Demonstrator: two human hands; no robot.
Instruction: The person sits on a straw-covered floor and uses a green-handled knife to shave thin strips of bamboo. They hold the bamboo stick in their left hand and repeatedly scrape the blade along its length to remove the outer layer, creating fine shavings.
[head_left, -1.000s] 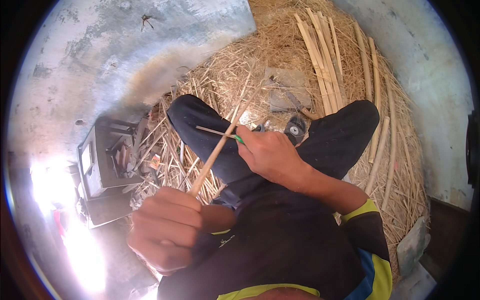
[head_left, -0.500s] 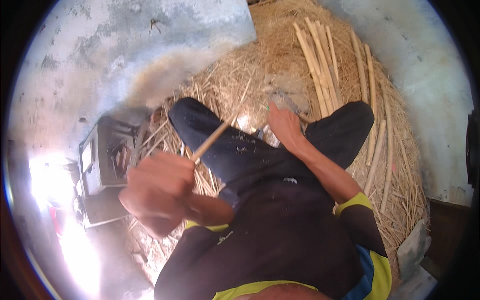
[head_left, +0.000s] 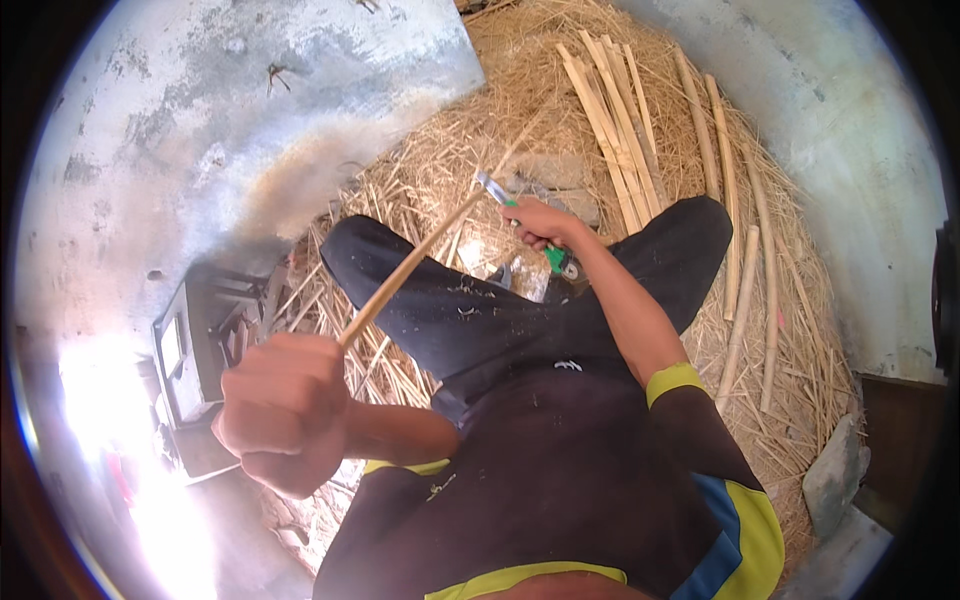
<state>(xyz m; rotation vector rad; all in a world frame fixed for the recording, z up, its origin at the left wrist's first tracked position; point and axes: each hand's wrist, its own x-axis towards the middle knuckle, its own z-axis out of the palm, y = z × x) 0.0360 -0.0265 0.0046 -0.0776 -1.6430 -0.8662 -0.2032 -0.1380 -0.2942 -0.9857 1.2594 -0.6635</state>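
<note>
Left hand (head_left: 285, 410) at eight o'clock: fingers closed round the near end of the stick (head_left: 410, 262), apparently to brace it toward one o'clock. Right hand (head_left: 543, 222) at one: fingers gripping the green-handled tool (head_left: 495, 188), apparently leaving its metal end free.

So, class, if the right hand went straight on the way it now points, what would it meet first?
Probably the stick gripped by the left hand; the green-handled blade in the right hand looks close to or against it, though depth is unclear.

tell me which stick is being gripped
The long stick in the left hand, crossing above the black trousers; the sticks on the right lie loose on straw.
</note>
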